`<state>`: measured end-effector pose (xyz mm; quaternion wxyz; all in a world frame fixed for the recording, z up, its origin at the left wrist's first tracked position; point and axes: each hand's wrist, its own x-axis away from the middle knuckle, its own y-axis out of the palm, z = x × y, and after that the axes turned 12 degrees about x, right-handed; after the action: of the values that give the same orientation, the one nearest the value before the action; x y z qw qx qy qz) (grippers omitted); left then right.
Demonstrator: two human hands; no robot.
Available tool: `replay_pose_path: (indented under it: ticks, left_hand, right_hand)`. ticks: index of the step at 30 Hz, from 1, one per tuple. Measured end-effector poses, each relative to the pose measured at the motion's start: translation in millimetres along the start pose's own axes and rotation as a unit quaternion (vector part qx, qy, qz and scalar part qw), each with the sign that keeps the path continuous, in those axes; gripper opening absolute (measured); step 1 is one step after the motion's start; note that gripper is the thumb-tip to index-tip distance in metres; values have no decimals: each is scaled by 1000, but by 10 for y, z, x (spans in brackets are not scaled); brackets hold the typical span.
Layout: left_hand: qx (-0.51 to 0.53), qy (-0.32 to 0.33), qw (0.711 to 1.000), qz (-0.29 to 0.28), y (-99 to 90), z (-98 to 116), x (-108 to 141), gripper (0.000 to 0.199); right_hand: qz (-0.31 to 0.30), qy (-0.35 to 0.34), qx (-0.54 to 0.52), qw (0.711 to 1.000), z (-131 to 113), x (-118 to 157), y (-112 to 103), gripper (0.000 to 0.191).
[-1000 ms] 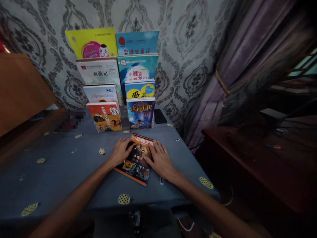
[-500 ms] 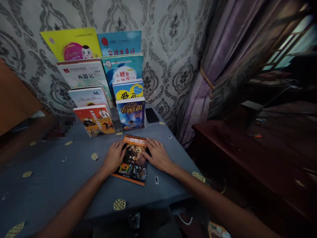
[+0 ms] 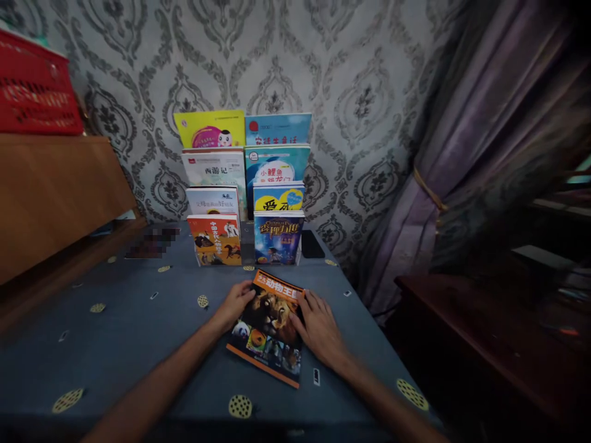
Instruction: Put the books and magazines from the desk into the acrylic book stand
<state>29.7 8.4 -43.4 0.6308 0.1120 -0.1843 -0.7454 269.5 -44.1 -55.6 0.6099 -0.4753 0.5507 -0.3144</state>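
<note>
A closed animal book (image 3: 272, 323) with a lion's head on its cover lies at an angle near the middle of the table, between my hands. My left hand (image 3: 236, 303) grips its upper left edge, thumb resting on the cover and the other fingers bent at the side. Along the right edge, my right hand (image 3: 321, 326) holds the book with its thumb on the cover by the lion. Its fingers reach toward the top right corner, partly covering the title. Whether the book touches the cloth all over I cannot tell.
A tiered rack of upright books, with an orange book (image 3: 215, 240) and a blue book (image 3: 277, 239) in front, stands behind. Beside it lies a black phone (image 3: 313, 245). A red basket (image 3: 39, 86) tops a wooden cabinet (image 3: 60, 197) at left; a purple curtain (image 3: 443, 141) hangs right.
My view has swung left, bringing the red basket into sight. My left hand has slid outward to the book's edge, uncovering a panda picture. The right hand stays at the right edge.
</note>
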Motion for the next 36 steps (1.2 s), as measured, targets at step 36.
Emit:
replay_pose_path:
  ticks: [36]
  left_hand:
    - [-56,160,985,-9,-159,617,129,57]
  right_hand:
    - [28,-9,-428,903,-353,-352,-555,29]
